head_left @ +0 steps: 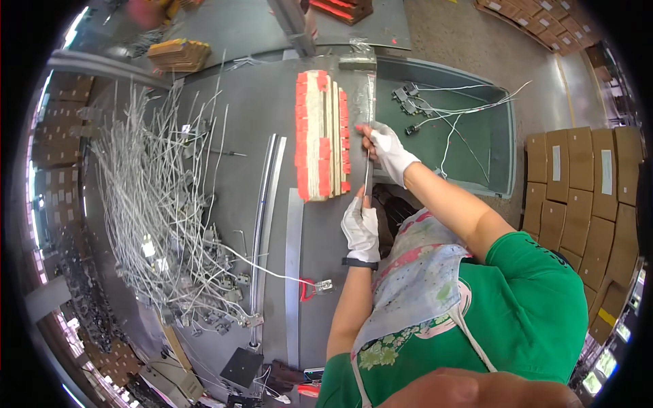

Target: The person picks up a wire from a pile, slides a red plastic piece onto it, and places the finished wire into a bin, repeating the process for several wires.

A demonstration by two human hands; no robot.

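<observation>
A thin pale strip (368, 178) runs along the table's right edge. My left hand (360, 230), in a white fingerless glove with a black wristband, pinches its near end. Farther up the strip, my right hand (388, 151), gloved the same way, is closed on it with thumb and fingers. A small red spot shows at the right fingertips; I cannot tell what it is. Just left of both hands lies a stack of long pale strips (313, 136) with red pieces along its sides. Clear tape (365, 102) covers the table edge beyond my right hand.
A green bin (469, 146) at the right holds several small connectors with white cables. A tangled heap of white cables (153, 183) covers the table's left. Between lie metal rails (262, 224), a flat strip (293, 265) and red-handled scissors (307, 290). Cardboard boxes (575, 183) stand far right.
</observation>
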